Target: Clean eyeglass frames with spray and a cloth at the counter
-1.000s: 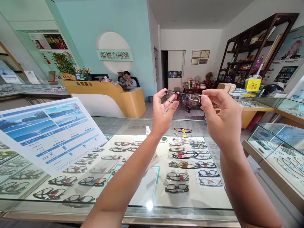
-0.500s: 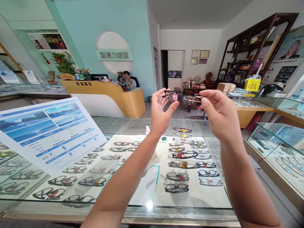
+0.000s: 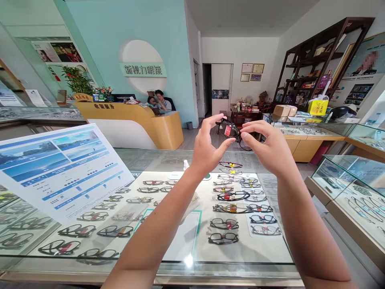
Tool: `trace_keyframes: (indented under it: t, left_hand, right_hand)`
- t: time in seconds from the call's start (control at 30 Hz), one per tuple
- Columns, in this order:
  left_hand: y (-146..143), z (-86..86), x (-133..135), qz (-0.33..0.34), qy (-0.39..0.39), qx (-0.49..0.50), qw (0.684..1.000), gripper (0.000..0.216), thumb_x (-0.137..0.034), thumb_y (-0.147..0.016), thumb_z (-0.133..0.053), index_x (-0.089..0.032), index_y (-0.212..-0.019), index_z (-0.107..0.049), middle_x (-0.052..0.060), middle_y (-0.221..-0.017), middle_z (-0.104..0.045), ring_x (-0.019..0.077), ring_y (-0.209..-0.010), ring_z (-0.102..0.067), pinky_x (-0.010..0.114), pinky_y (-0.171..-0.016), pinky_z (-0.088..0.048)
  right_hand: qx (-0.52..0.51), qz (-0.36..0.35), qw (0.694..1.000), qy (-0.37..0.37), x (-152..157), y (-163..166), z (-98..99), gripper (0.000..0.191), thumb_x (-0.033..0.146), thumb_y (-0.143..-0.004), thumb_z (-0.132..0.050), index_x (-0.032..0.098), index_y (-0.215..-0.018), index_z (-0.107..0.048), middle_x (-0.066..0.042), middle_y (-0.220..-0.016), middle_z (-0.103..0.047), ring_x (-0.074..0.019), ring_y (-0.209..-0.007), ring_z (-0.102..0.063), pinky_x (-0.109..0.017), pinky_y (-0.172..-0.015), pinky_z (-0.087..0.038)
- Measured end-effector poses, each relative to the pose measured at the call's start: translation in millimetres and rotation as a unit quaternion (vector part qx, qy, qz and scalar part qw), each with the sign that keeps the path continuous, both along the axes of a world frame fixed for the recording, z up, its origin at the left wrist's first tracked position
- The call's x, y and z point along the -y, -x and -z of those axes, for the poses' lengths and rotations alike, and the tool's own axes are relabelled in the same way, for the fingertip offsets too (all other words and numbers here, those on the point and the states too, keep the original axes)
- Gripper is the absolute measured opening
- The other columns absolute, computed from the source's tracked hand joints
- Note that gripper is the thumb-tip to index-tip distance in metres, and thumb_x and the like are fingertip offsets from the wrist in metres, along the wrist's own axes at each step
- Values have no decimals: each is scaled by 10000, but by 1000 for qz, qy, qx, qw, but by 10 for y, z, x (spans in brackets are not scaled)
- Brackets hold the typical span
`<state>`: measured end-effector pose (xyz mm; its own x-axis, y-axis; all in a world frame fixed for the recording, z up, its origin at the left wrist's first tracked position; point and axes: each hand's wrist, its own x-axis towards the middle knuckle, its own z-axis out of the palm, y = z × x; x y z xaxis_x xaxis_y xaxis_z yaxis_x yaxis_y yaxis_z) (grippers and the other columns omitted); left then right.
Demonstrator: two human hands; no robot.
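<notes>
A pair of dark-framed glasses (image 3: 228, 129) with a red label on one lens is held up above the glass counter, turned at an angle. My left hand (image 3: 208, 146) pinches the near lens side between thumb and fingers. At the other side, my right hand (image 3: 267, 145) closes thumb and fingers on the frame, covering part of it. Below, inside the glass display counter (image 3: 192, 263), several more glasses lie in rows, among them a black pair (image 3: 223, 238) near the front.
A printed sheet (image 3: 64, 172) stands tilted at the left of the counter, with a small white bottle (image 3: 186, 164) behind my left forearm. Farther back are a curved reception desk (image 3: 168, 132) with two people, a dark shelf (image 3: 315, 60) and another glass case (image 3: 351, 196) at the right.
The glasses have turned from facing me broadly to a sharper angle. My right hand has moved left and slightly down, closer to my left hand. Both hands still hold the frame.
</notes>
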<state>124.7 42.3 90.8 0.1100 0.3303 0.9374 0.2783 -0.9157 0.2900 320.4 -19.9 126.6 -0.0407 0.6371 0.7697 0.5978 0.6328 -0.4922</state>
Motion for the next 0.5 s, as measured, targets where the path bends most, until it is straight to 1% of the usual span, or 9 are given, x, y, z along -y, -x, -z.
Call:
trace_keyframes:
  t: [0.13,0.23,0.33,0.4,0.5]
  left_hand:
    - [35,-56,23,53,63,5,997,696,-608,-890,-865,-304,-1449,-582,111,-1464,-688,311,-1361,-675,509,-1222,-499]
    - [69,-102,31,106,107,10,989,716,-574,-843,-920,-300,-1422,-599,101,-1373,-731,303,-1290,-713,517,-1205,-515]
    - [94,-133,31,146,132,9,980,717,-538,-825,-944,-288,-1403,-602,94,-1271,-768,289,-1216,-746,505,-1168,-547]
    - [103,-137,28,153,136,7,979,709,-529,-829,-943,-285,-1400,-602,94,-1259,-774,283,-1196,-756,495,-1154,-559]
    - [98,-118,22,136,133,6,982,698,-526,-849,-925,-294,-1419,-596,102,-1314,-761,289,-1228,-744,496,-1157,-555]
  right_hand:
    - [-18,-32,999,33,18,-4,-29,149,320,-977,-700,244,-917,-813,-84,-1225,-821,-275,-1188,-736,-487,-1089,-518]
    - [-21,-80,993,83,22,-20,-56,201,352,-993,-677,237,-905,-816,-71,-1190,-831,-264,-1153,-735,-460,-1067,-513]
    - [-27,-125,981,145,7,-57,-73,251,408,-1009,-663,226,-932,-817,-47,-1020,-833,-228,-974,-722,-394,-927,-525]
    - [-36,-139,975,167,-12,-80,-72,279,453,-1000,-686,213,-928,-810,-35,-928,-812,-201,-857,-680,-359,-829,-506]
    - [-43,-149,974,163,-45,-89,-55,304,483,-992,-705,205,-917,-803,-40,-915,-803,-189,-817,-652,-344,-781,-490]
